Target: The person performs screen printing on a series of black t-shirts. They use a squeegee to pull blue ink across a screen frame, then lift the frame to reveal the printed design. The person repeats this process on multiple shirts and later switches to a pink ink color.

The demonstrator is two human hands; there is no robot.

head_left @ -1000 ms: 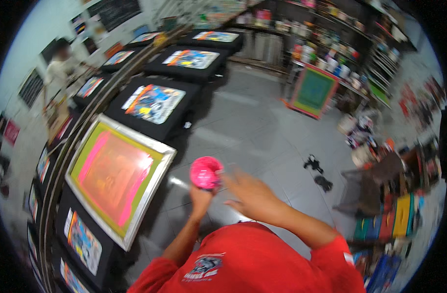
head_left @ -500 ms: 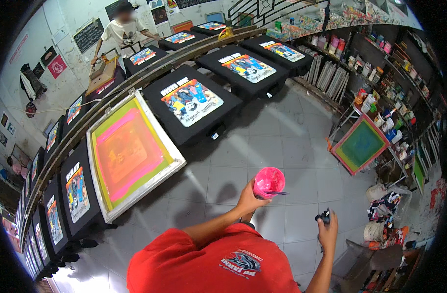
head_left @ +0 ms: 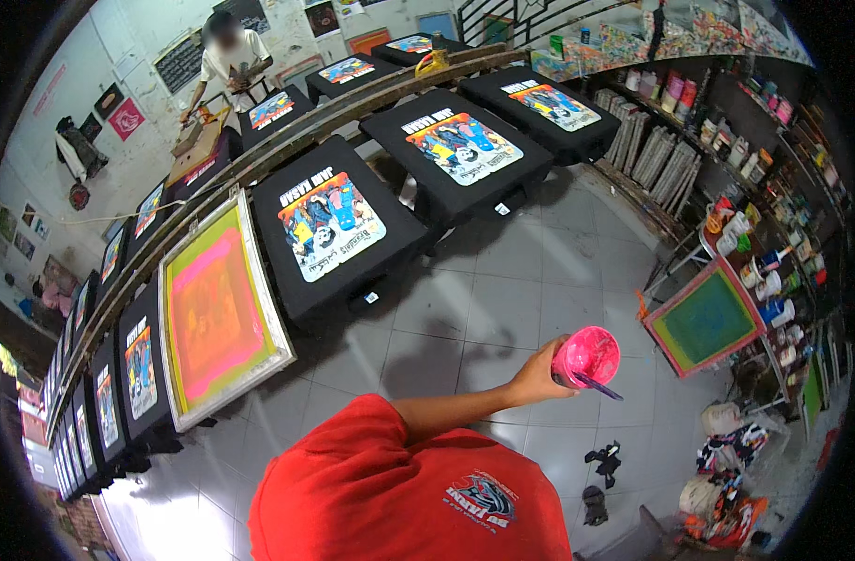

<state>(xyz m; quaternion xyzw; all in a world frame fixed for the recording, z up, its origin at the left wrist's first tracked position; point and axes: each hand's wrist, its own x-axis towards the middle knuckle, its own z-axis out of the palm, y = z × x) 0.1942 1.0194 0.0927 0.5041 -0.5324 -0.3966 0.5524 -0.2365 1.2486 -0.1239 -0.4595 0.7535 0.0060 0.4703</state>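
My left hand [head_left: 539, 376], at the end of an outstretched arm, is closed around a bright pink plastic cup [head_left: 610, 348]. Pink ink coats the inside of the cup, and a thin dark stick [head_left: 598, 385] leans out over its rim. My right hand is out of view. To the right, below the cup, a crumpled black scrap [head_left: 605, 462] shows against the grey tiles, with a second dark shape [head_left: 596, 507] near it. I cannot tell whether the scrap lies on the floor or is above it.
Black shirts with colourful prints [head_left: 292, 285] lie on boards along a curved rail [head_left: 301, 140]. A large framed screen [head_left: 285, 346] rests among them at left. Another person [head_left: 236, 65] stands beyond the rail. At right are a small green screen [head_left: 706, 318], shelves of containers [head_left: 726, 140] and a rag heap [head_left: 726, 467].
My left hand has carried the pink cup to the right. My right hand, which held a crumpled dark scrap, has left the view. The scene has shifted as my head turned.
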